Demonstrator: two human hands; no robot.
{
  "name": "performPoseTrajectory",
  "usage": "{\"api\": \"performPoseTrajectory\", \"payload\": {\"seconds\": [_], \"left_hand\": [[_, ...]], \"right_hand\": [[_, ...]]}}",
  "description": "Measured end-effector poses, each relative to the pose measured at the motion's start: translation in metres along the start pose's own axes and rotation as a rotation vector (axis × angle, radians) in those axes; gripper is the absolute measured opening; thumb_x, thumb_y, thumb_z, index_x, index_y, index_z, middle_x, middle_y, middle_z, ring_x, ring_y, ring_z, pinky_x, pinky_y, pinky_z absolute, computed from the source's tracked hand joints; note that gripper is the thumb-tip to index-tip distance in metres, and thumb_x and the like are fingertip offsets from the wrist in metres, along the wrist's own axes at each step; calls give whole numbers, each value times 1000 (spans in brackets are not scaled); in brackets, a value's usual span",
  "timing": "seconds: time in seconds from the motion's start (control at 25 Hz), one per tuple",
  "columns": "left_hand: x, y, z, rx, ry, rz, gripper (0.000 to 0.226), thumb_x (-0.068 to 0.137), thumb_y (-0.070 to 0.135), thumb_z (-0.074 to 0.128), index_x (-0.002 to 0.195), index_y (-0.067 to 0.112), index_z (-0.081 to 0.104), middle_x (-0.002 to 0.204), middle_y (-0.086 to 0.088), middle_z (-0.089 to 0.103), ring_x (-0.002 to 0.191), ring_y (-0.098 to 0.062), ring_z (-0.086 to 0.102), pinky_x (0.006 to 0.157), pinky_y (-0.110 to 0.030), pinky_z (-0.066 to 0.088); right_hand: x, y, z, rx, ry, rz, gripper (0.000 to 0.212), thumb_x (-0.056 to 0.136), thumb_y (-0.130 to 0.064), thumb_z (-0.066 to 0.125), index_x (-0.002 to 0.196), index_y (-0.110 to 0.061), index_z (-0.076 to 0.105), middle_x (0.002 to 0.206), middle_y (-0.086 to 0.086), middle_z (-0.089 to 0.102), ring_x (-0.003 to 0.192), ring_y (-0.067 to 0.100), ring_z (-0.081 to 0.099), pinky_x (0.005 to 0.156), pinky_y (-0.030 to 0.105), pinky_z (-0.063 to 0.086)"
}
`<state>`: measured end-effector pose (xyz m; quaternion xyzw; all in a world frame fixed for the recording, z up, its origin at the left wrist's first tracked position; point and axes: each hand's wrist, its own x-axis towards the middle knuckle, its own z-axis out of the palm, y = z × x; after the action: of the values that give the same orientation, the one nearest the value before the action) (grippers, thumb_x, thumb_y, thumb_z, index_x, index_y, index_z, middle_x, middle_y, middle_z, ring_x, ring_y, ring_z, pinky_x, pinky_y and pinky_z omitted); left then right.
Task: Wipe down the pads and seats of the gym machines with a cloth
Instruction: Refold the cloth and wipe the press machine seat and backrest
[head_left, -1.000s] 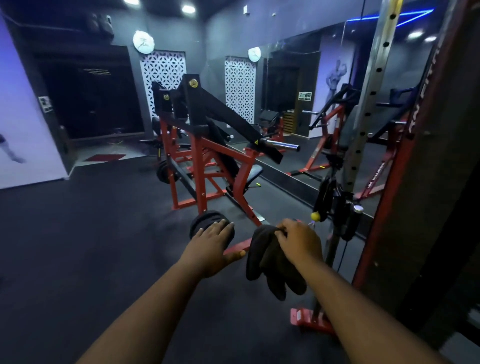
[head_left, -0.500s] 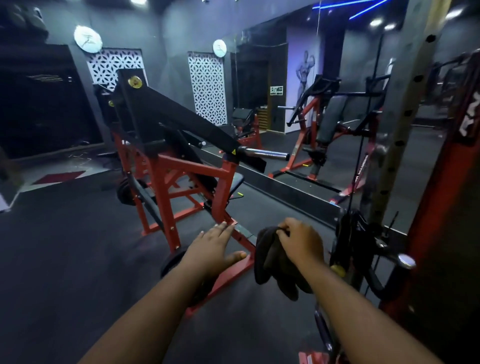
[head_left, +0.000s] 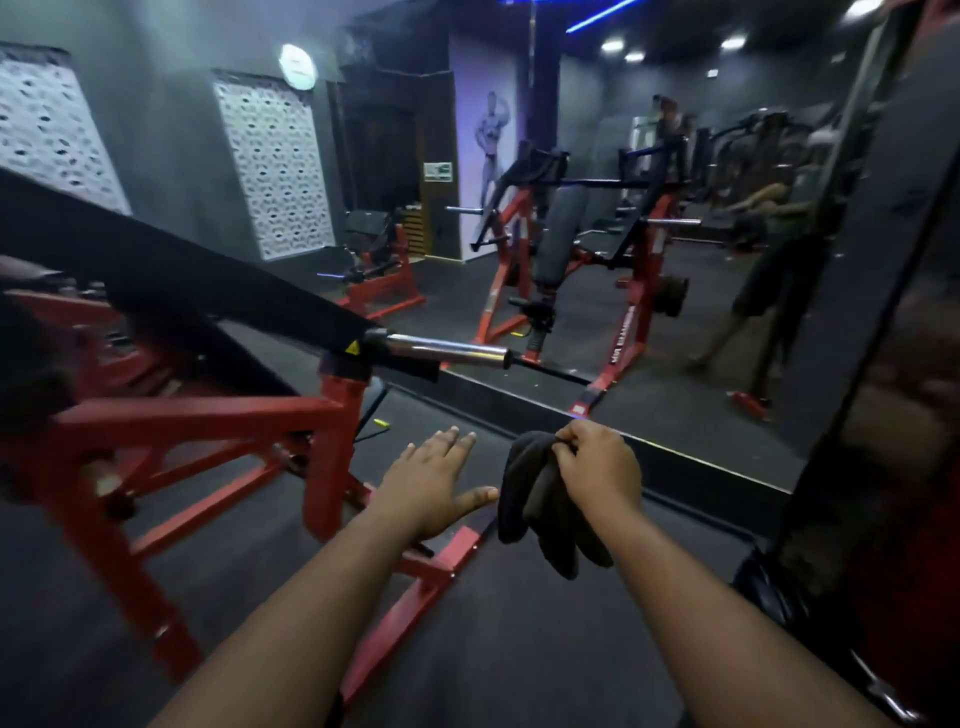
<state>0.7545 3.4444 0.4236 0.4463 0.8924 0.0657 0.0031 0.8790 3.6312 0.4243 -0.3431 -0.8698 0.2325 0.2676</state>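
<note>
My right hand (head_left: 597, 467) is shut on a dark cloth (head_left: 540, 512) that hangs down from the fist in mid-air. My left hand (head_left: 434, 480) is open, fingers spread, palm down, just left of the cloth and holding nothing. Close on my left stands a red-framed gym machine (head_left: 322, 415) with a broad black arm (head_left: 182, 275) that ends in a chrome sleeve (head_left: 447, 351). Its seat and pads are hidden behind the frame and blurred. Both hands hover above the machine's red floor foot (head_left: 415, 608).
A wall mirror (head_left: 649, 260) ahead reflects another red machine with a dark upright back pad and a person. A tall red and black rack upright (head_left: 893, 364) stands close on my right. The floor is dark rubber.
The view has swung right and moved closer to the red machine, which now fills the left side. My hands keep the same pose, the cloth still in the right.
</note>
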Motion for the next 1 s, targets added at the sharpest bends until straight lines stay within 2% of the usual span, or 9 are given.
{"api": "performPoseTrajectory", "payload": {"seconds": [0.24, 0.4, 0.52, 0.8, 1.0], "left_hand": [[188, -25, -6, -20, -7, 300, 91, 92, 76, 38, 162, 27, 9, 170, 0, 8, 156, -18, 8, 126, -42, 10], [292, -26, -18, -62, -3, 428, 92, 90, 79, 38, 161, 29, 10, 170, 0, 9, 156, -18, 8, 126, -44, 13], [370, -19, -20, -65, -24, 505, 92, 90, 79, 37, 162, 30, 8, 170, 1, 8, 156, -17, 7, 127, -44, 11], [533, 4, -6, -45, -19, 499, 91, 90, 78, 37, 161, 29, 7, 170, 2, 7, 156, -16, 7, 127, -43, 9], [658, 5, 10, -37, -36, 333, 91, 91, 77, 38, 162, 29, 8, 170, 3, 7, 156, -15, 7, 127, -42, 10]], "right_hand": [[123, 7, 31, -79, 139, 234, 8, 90, -32, 64, 94, -27, 69, 93, -2, 74, 94, 27, 67, 72, 33, 50], [196, 12, 28, -126, 229, 319, 6, 93, -31, 63, 94, -30, 68, 91, -5, 71, 90, 23, 65, 68, 31, 44], [257, 28, 30, -162, 294, 358, 6, 94, -31, 62, 94, -31, 68, 90, -7, 70, 89, 20, 64, 69, 32, 47], [414, 102, 56, -197, 315, 330, 6, 94, -31, 62, 95, -31, 68, 94, -5, 70, 93, 22, 64, 72, 32, 47], [560, 157, 93, -210, 198, 202, 9, 92, -31, 65, 98, -28, 70, 100, -2, 73, 100, 27, 65, 76, 34, 48]]}}
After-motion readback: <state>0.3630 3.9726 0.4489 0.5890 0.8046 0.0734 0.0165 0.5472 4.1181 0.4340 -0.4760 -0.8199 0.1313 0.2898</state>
